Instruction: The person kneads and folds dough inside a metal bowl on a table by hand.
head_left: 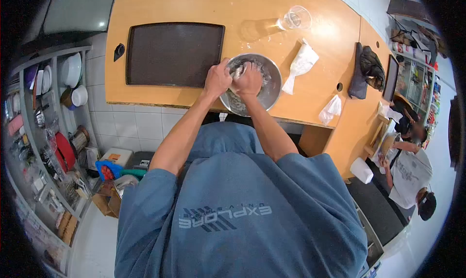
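A metal mixing bowl (276, 79) stands at the table's near edge, with white floury residue on its inner wall. Closed at the bowl's left rim is my left hand (218, 78), its fingertips curled over toward the inside. My right hand (248, 80) reaches down into the bowl, fingers bent around a pale lump of dough (238, 73). Both hands are close together, and they cover much of the lump. To the left of the bowl lies a dark baking tray (174, 53).
A clear plastic cup (297, 18), a white plastic bag (303, 62) and a smaller bag (331, 109) sit on the wooden table (194, 3). Dark cloth (366, 71) lies farther right. Crowded shelves (48, 98) stand left; another person (407, 171) is at right.
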Demonstrator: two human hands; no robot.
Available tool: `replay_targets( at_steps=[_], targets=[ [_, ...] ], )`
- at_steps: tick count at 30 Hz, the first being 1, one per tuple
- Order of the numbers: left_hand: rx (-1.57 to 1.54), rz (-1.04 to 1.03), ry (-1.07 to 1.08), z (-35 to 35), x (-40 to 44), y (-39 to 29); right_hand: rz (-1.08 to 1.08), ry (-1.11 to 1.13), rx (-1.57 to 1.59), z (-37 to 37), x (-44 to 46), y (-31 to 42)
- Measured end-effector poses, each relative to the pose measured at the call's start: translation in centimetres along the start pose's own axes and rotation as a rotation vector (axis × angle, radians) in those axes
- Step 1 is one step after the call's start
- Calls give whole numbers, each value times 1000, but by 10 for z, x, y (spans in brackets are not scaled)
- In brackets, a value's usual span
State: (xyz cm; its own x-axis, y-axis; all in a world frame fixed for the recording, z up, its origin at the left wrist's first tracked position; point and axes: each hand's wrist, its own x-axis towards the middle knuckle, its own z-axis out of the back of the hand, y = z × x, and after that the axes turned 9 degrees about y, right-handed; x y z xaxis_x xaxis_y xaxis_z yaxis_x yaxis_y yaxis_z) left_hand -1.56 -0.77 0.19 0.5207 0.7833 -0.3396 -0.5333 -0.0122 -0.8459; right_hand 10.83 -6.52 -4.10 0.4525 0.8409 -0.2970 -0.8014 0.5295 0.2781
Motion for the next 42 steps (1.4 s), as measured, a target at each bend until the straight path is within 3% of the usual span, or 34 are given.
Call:
replay_targets(
  at_steps=[7, 10, 13, 16, 19, 22, 25, 28, 31, 37, 42],
  targets=[
    [2, 16, -18, -1, -1, -7, -19, -22, 72, -4, 3, -8],
    [2, 20, -74, -10, -1, 1, 123, -59, 292, 6, 0, -17],
    [-35, 37, -104, -13, 0, -3, 197, 149, 535, 37, -2, -28],
    [33, 107, -75, -9, -2, -10, 346, 78, 418, 45, -4, -30],
    [18, 88, -82, -8, 0, -10, 265, 285, 96, 71, -16, -14],
    [-7, 41, -113, -12, 1, -2, 317, 119, 27, 76, -28, -6],
    [-20, 22, -113, -12, 2, 0, 263, 123, -2, 71, -27, -16],
    [8, 18, -97, -8, 1, -6, -52, 332, 2, 71, -27, -16],
    [7, 31, -91, -8, 0, -8, -166, 295, 86, 60, -35, -9],
    [37, 8, -95, -9, 2, -5, 60, 90, 29, 30, -53, -1],
    [22, 22, -69, -11, 7, 3, 68, 114, -7, 26, -39, 0]
  ],
)
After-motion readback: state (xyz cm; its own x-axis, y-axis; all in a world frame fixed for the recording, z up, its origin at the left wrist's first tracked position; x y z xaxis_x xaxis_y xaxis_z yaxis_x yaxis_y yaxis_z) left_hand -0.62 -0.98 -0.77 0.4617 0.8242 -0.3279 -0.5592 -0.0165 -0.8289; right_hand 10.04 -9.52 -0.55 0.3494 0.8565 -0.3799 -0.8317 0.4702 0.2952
